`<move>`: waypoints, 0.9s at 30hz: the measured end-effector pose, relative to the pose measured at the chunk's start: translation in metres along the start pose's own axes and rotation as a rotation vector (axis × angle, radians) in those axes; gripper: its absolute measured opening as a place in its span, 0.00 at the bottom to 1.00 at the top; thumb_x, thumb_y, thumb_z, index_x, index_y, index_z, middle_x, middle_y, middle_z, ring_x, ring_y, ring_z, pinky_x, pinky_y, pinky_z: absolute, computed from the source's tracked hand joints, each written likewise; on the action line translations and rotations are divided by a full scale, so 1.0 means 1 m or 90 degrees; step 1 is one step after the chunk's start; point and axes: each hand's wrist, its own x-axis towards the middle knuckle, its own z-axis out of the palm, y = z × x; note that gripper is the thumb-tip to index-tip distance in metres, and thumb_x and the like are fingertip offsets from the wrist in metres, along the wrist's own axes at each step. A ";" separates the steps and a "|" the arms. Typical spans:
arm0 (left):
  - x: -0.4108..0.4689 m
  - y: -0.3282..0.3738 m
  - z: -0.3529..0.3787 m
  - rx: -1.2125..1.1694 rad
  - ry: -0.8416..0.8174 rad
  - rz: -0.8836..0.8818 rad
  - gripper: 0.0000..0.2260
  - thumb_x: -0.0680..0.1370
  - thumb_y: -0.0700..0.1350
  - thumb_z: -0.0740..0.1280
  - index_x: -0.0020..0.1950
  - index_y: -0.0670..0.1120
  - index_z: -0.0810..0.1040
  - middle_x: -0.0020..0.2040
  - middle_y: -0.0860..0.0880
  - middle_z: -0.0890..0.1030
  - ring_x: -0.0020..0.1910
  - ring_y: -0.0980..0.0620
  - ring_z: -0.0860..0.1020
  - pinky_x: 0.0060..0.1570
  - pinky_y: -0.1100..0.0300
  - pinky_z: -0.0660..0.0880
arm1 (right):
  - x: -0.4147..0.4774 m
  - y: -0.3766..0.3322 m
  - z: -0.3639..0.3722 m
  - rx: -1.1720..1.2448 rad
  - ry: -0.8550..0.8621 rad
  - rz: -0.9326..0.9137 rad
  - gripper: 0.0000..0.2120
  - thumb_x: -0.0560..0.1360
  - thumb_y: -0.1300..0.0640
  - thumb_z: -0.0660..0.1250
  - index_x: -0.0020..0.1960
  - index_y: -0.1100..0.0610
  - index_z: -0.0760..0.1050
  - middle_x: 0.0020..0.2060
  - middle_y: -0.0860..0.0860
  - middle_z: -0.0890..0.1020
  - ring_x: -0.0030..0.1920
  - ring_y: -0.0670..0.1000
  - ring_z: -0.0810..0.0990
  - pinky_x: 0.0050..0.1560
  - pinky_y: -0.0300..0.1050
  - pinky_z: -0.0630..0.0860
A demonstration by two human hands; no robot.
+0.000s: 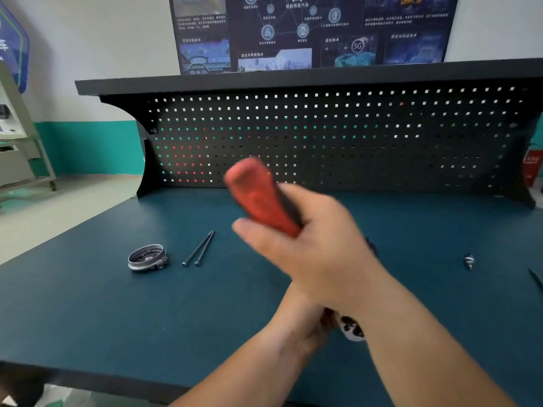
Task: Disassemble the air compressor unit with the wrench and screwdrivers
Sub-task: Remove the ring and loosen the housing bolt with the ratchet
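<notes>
While the right hand [311,248] wraps its fingers round the red handle of a screwdriver [261,195], raised over the middle of the table [88,304] and blurred, its forearm crosses in front of the left hand [302,315] and hides most of it. The left hand lies at the compressor unit [351,330] near the front edge. Only a pale, rounded bit of the unit with dark spots shows beside the forearm. The left fingers are covered, so I cannot tell whether they grip. The screwdriver's shaft is hidden too.

To the left, well apart from the hands, sits a round ribbed metal cap [147,257], shallow and open at the top. Just beside it lie 2 long thin dark bolts [199,248], heads toward the front and tips touching. Far to the right stands a small shiny metal fitting [469,261], and a thin dark rod [536,279] enters at the right edge.

The table has a smooth, matte dark teal top. Behind it rises a black pegboard [352,136] of small square holes under a flat black shelf [264,79], with a dark blue poster [308,30] on the wall above.
</notes>
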 end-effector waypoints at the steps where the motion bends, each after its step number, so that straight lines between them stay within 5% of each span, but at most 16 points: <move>1: -0.002 0.001 0.001 -0.035 -0.007 -0.007 0.09 0.77 0.38 0.64 0.40 0.44 0.83 0.34 0.49 0.82 0.31 0.55 0.80 0.31 0.63 0.76 | 0.000 0.000 0.006 -0.023 -0.029 -0.012 0.15 0.69 0.48 0.71 0.30 0.46 0.66 0.22 0.40 0.67 0.25 0.40 0.65 0.26 0.29 0.60; 4: -0.005 0.003 -0.001 -0.095 -0.018 -0.058 0.06 0.73 0.38 0.66 0.39 0.42 0.83 0.35 0.46 0.82 0.33 0.52 0.81 0.35 0.61 0.76 | -0.003 0.001 0.004 0.037 0.021 0.015 0.14 0.68 0.47 0.72 0.31 0.49 0.68 0.22 0.41 0.67 0.24 0.41 0.64 0.25 0.31 0.60; 6: -0.004 0.004 -0.002 -0.146 0.009 -0.100 0.09 0.75 0.39 0.65 0.38 0.40 0.82 0.35 0.45 0.81 0.33 0.50 0.80 0.38 0.60 0.77 | -0.005 0.004 -0.011 0.237 0.146 0.072 0.10 0.66 0.50 0.72 0.34 0.51 0.71 0.20 0.43 0.68 0.20 0.41 0.63 0.21 0.33 0.60; 11: 0.001 0.005 0.005 -0.313 0.041 -0.087 0.13 0.68 0.45 0.65 0.36 0.36 0.84 0.26 0.49 0.79 0.23 0.56 0.78 0.25 0.64 0.77 | -0.021 0.025 -0.053 0.698 0.519 0.061 0.11 0.68 0.45 0.64 0.33 0.51 0.71 0.18 0.43 0.62 0.18 0.41 0.58 0.17 0.32 0.57; 17: 0.005 -0.015 0.008 -0.297 0.026 -0.066 0.13 0.70 0.46 0.64 0.40 0.39 0.85 0.29 0.49 0.80 0.25 0.55 0.79 0.27 0.65 0.76 | -0.066 0.066 -0.058 0.901 0.857 0.203 0.20 0.76 0.42 0.58 0.31 0.51 0.66 0.19 0.44 0.61 0.19 0.42 0.59 0.19 0.31 0.56; 21: 0.006 -0.014 -0.001 -0.120 0.063 -0.070 0.15 0.68 0.50 0.66 0.37 0.39 0.85 0.31 0.47 0.82 0.27 0.53 0.80 0.28 0.64 0.76 | -0.059 0.060 -0.060 0.786 0.762 0.171 0.15 0.73 0.43 0.61 0.31 0.50 0.68 0.18 0.44 0.60 0.18 0.42 0.57 0.18 0.33 0.56; 24: 0.006 -0.012 -0.006 0.011 0.091 -0.030 0.14 0.65 0.53 0.68 0.31 0.43 0.82 0.29 0.48 0.80 0.24 0.54 0.78 0.25 0.65 0.74 | -0.033 0.033 -0.060 0.618 0.495 0.067 0.10 0.63 0.46 0.68 0.31 0.50 0.71 0.17 0.43 0.62 0.17 0.41 0.57 0.17 0.33 0.57; 27: 0.007 -0.010 -0.007 0.073 0.064 -0.004 0.11 0.73 0.45 0.69 0.31 0.44 0.81 0.31 0.48 0.81 0.25 0.55 0.78 0.25 0.66 0.73 | -0.010 0.009 -0.042 0.393 0.202 0.040 0.07 0.63 0.51 0.69 0.31 0.52 0.73 0.17 0.43 0.66 0.17 0.41 0.60 0.20 0.29 0.58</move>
